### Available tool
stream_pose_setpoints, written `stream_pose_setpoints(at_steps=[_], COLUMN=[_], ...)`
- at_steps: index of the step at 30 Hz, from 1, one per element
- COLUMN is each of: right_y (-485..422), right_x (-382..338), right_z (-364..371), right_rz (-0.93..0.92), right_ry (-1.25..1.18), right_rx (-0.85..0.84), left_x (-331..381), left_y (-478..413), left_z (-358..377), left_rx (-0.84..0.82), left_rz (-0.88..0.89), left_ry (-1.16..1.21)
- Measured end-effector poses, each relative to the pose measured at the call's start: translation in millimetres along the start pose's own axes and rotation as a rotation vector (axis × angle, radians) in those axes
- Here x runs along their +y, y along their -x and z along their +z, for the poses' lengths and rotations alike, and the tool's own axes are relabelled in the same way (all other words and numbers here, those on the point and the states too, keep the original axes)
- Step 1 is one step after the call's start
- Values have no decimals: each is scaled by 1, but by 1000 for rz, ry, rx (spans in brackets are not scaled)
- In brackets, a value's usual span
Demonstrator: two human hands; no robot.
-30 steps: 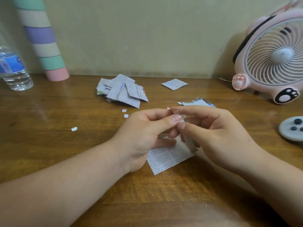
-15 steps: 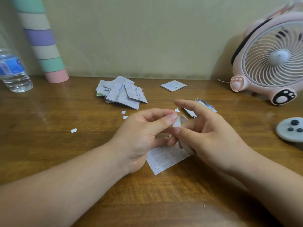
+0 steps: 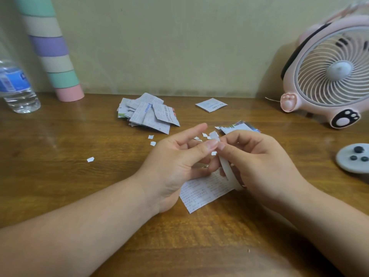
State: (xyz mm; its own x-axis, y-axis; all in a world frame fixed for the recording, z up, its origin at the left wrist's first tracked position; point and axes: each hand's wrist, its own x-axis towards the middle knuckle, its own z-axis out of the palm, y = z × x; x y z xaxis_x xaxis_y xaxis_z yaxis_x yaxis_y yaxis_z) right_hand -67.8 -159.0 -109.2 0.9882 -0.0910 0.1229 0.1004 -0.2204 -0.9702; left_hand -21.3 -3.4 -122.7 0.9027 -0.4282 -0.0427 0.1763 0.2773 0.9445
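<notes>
Presently, your left hand (image 3: 175, 158) and right hand (image 3: 261, 162) meet mid-frame, both pinching a white strip (image 3: 225, 168) over a printed slip (image 3: 201, 193) on the table (image 3: 60, 146). The paper pile (image 3: 147, 114) at upper centre looks finished; this slip seems pending.

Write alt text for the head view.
The left hand and right hand pinch a white strip over a printed slip on a table. A pile of slips lies behind, a pink fan at right, a bottle at left.
</notes>
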Motion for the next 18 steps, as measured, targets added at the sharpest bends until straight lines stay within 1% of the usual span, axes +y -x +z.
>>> stream_pose_setpoints(at_steps=[3, 5, 7, 9, 10, 12, 15, 17, 18], right_y=[1, 1, 2, 4, 4, 4, 3, 11, 17], right_x=[-2, -3, -3, -1, 1, 6, 9, 5, 2], right_z=[2, 3, 5, 7, 9, 13, 12, 15, 20], right_rz=[7, 13, 9, -28, -70, -202, -500, -620, -667], right_ry=[9, 18, 23, 82, 162, 412, 726, 856, 931], right_rx=[2, 12, 46, 101, 132, 199, 280, 218, 134], left_x=[0, -1, -1, -1, -1, -2, 0, 3, 4], left_y=[-2, -2, -2, -2, -2, -1, 2, 1, 0], left_z=[-2, -2, -1, 1, 2, 4, 6, 6, 7], left_rx=[-11, -1, 11, 35, 47, 69, 119, 143, 159], left_rz=[-5, -5, -5, -18, -24, -42, -63, -96, -121], left_ry=[-52, -43, -21, -14, -17, -20, 2, 34, 65])
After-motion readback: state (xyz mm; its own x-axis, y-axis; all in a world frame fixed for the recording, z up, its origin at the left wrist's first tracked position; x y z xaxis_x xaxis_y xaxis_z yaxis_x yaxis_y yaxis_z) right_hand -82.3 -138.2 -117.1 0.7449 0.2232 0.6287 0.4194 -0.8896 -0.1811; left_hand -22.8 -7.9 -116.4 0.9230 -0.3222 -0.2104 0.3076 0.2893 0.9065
